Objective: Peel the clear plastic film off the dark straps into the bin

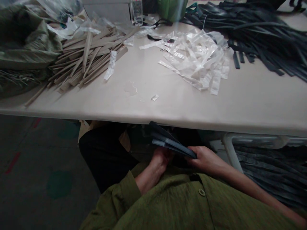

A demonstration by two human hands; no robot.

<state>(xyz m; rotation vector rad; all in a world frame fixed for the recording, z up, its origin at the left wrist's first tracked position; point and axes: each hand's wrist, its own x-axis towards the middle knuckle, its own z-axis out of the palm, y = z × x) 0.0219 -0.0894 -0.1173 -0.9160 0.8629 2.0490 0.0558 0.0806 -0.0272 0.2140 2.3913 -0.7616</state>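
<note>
Below the table's front edge, at lap height, a small bundle of flat dark strips (177, 145) slants down to the right, its left ends fanned apart. My right hand (200, 156) is closed around the bundle's right end. Under the left part of the strips is my left hand (163, 156), curled against them, with its fingertips mostly hidden behind them. The kind of strip is hard to tell; they look like dark straps.
On the white table (144, 108) lie a pile of brown-grey strips (88, 60), a heap of clear plastic strips (199, 60) and many long black straps (251, 28). A green fabric bag (31, 48) sits at left. A plastic bin (231, 150) holding black material stands at right.
</note>
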